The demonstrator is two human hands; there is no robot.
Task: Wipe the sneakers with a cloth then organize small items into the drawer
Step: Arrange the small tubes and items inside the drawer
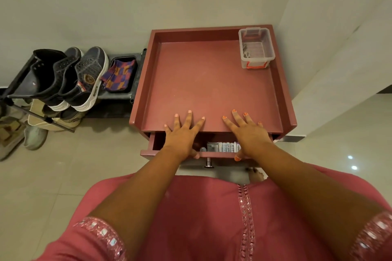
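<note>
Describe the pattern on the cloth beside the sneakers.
The cloth is checkered in purple, orange and red, seen best in the head view.

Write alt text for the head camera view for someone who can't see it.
A person's left hand and right hand lie flat, fingers spread, on a red cabinet top above a partly open drawer holding batteries. A clear plastic box sits in the far right corner; dark sneakers and a checkered cloth rest on a rack to the left.
</note>
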